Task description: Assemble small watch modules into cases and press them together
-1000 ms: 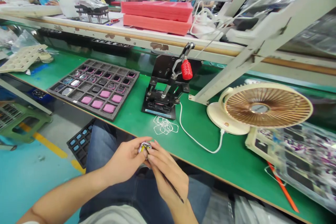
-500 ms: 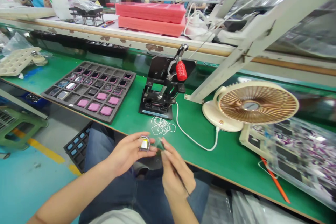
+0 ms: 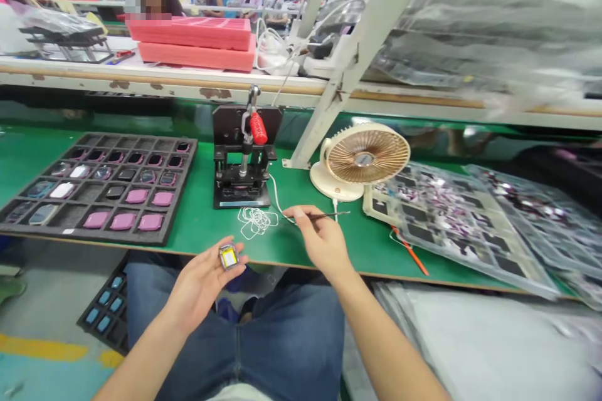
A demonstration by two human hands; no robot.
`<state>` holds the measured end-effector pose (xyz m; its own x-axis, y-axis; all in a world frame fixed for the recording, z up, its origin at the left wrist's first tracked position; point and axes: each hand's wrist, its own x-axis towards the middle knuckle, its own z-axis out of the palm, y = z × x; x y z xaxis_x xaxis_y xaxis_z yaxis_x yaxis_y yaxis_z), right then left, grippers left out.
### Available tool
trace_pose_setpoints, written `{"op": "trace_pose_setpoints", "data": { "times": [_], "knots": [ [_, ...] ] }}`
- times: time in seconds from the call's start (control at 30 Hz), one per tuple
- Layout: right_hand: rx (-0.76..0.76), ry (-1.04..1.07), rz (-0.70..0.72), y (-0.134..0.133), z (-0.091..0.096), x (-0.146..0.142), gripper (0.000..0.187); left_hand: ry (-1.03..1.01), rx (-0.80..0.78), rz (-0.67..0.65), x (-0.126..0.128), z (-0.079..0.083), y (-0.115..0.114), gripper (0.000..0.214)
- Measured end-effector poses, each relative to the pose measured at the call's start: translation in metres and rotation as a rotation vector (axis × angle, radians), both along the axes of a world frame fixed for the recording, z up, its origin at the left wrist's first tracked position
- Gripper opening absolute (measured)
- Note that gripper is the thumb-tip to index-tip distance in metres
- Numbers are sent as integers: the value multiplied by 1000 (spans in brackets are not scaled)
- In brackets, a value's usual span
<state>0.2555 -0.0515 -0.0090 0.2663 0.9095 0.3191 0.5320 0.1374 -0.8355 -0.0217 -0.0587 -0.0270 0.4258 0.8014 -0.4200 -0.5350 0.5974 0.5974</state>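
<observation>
My left hand (image 3: 207, 279) holds a small square watch case (image 3: 228, 256) on its fingers, just off the bench's front edge. A yellow and white patch shows inside the case's dark frame. Pinched in my right hand (image 3: 324, 238) is a pair of dark tweezers (image 3: 316, 217), their tips pointing left. Those tips lie near a heap of thin white rubber rings (image 3: 256, 222) on the green bench. Behind the rings stands a black toggle press (image 3: 242, 175) with a red handle.
A grey foam tray (image 3: 162, 235) of watch cases, several pink, lies left. A cream fan (image 3: 367, 160) stands right of the press. Clear plastic trays (image 3: 498, 257) of small parts and an orange stick (image 3: 415, 259) lie right. A slanted white post (image 3: 345, 78) rises behind.
My right hand has moved away from the watch case, up and right over the bench beside the white rings. The left hand still holds the case. The view has turned right.
</observation>
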Motion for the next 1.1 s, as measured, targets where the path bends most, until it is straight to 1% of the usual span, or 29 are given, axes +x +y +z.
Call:
{"op": "trace_pose_setpoints", "data": {
  "times": [0.1,0.17,0.23,0.27,0.33,0.4,0.47,0.53,0.57,0.63,0.73,0.83,0.97,1.1],
  "knots": [
    [-38,-27,-79,-35,0,6,50,45,-44,-24,1,3,-4,48],
    [-88,-104,-134,-66,1,10,50,96,-74,-22,1,2,-8,53],
    [-160,-204,-194,-93,4,23,52,142,-90,-20,0,-2,-10,54],
    [-197,-253,-240,-104,7,35,56,159,-91,-27,1,-6,-10,51],
    [-258,-349,-380,-120,19,72,60,170,-84,-57,2,-13,-10,42],
    [-312,-444,-548,-128,35,125,51,168,-81,-92,4,-17,-12,38],
    [-380,-539,-672,-126,50,184,37,160,-88,-130,8,-18,-16,38],
    [-485,-611,-720,-116,60,236,27,147,-102,-162,12,-18,-20,37],
    [-546,-640,-724,-109,63,256,24,133,-105,-171,13,-19,-22,36],
    [-668,-687,-709,-96,65,285,24,106,-112,-175,16,-20,-26,34],
    [-796,-740,-665,-83,62,304,29,94,-126,-154,15,-22,-31,32],
    [-844,-770,-633,-79,59,313,33,121,-145,-118,11,-25,-35,35],
    [-832,-760,-633,-80,59,324,35,153,-166,-111,7,-27,-38,38],
    [-758,-718,-663,-83,59,330,36,142,-176,-115,10,-26,-39,40]
  ]
}}
